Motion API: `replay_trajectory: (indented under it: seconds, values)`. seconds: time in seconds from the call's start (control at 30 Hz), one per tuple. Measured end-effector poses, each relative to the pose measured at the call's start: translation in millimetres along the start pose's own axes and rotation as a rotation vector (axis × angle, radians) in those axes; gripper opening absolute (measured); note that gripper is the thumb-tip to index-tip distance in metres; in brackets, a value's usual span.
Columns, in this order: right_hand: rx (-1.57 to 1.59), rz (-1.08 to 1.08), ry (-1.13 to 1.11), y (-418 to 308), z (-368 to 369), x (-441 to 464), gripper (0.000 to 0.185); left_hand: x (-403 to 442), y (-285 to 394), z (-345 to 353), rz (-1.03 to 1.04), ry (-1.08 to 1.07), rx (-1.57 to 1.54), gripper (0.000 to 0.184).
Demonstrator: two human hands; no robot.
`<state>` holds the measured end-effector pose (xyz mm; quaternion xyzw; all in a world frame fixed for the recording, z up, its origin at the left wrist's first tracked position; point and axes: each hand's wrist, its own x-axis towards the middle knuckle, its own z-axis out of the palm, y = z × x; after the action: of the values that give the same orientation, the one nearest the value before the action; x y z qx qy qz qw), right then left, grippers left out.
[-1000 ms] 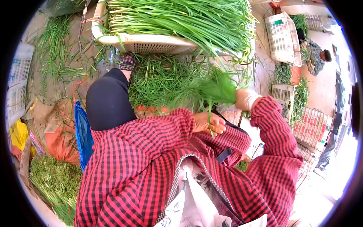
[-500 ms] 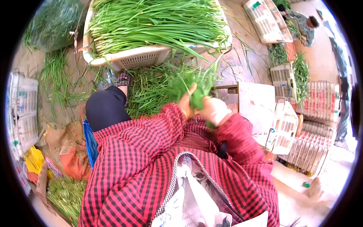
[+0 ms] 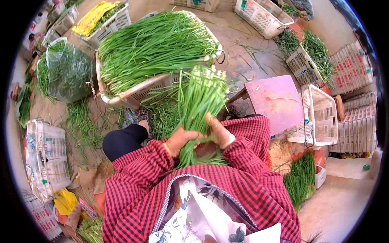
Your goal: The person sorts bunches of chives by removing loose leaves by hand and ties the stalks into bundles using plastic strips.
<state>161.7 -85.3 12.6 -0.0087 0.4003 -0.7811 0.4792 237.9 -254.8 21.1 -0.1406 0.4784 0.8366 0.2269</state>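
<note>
A thick bunch of green garlic chives [image 3: 199,101] is upright in front of my lap, its pale cut ends at the top and its leaves hanging down to my jacket. My left hand [image 3: 182,141] is closed around the bunch's lower left side. On the right side my right hand [image 3: 220,131] grips the same bunch, thumb pointing up; its other fingers are partly hidden by the leaves. Just beyond, a large white plastic crate [image 3: 139,94] is heaped with more chives [image 3: 156,48]. Loose leaves [image 3: 164,119] litter the floor between my feet.
A small pink-topped table [image 3: 277,103] stands at right, beside white crates [image 3: 324,115]. More chives [image 3: 302,178] lie at lower right. At left are a plastic bag of greens [image 3: 69,73] and stacked crates [image 3: 48,154]. A yellow-covered crate [image 3: 107,30] stands farther back.
Earlier, both hands were blurred around a small clump of greens. Now they hold a large bunch with its pale ends up. The view has shifted, showing more of the room behind the crate.
</note>
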Motion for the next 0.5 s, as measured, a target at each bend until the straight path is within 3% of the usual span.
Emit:
replay_trajectory:
  seconds: [0.03,0.1,0.17,0.3,0.37,0.4,0.43,0.5]
  values:
    - [0.064,-0.09,0.17,-13,25,3,0.071,-15,8,3,0.032,-0.031,0.045,0.026]
    - [0.232,-0.226,0.168,-26,13,30,0.073,-33,12,-6,0.023,-0.073,0.107,0.034]
    - [0.186,-0.457,0.156,-46,22,43,0.073,-54,21,-17,0.027,0.016,0.194,0.034]
    - [0.348,-0.491,0.066,-82,27,63,0.058,-93,52,-34,0.081,0.072,0.496,0.048]
    - [0.038,-0.475,0.192,-85,7,83,0.046,-115,57,-38,0.117,0.122,0.454,0.059]
    - [-0.135,-0.552,0.225,-89,12,83,0.029,-127,62,-37,0.096,0.138,0.44,0.062]
    - [-0.143,-0.482,0.267,-90,21,78,0.026,-136,66,-35,0.075,0.154,0.426,0.065]
    - [-0.823,-0.665,0.22,-81,3,92,0.024,-146,61,-34,0.119,0.152,0.479,0.061]
